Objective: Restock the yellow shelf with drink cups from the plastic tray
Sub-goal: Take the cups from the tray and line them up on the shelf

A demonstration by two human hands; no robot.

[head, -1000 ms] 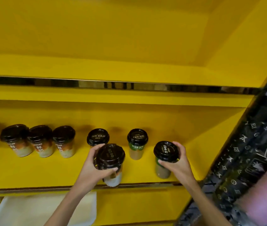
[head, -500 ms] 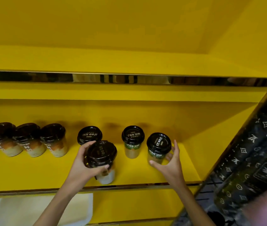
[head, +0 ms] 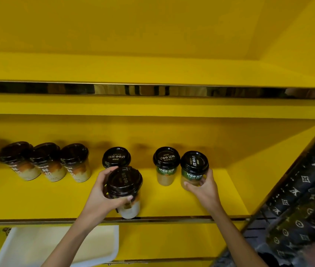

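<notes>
My left hand (head: 102, 197) grips a brown-and-cream drink cup (head: 126, 193) with a dark lid near the front edge of the yellow shelf (head: 172, 201). Just behind it stands another dark-lidded cup (head: 116, 157). My right hand (head: 203, 187) wraps the lower body of a green-label cup (head: 194, 168), which stands on the shelf touching a second green-label cup (head: 166, 165) to its left. Three brown-label cups (head: 45, 161) stand in a row at the far left. The white plastic tray (head: 56, 245) lies below the shelf at lower left, with no cups visible in it.
An upper yellow shelf with a mirrored strip (head: 152, 90) runs across above. The shelf's right side wall (head: 268, 160) closes the bay. A black patterned fabric (head: 306, 199) fills the lower right. Bare shelf floor lies between the brown cups and my left hand.
My right hand pushed the green-label cup back and left, from the front edge to beside the other green cup. My left hand kept hold of its cup near the front edge.
</notes>
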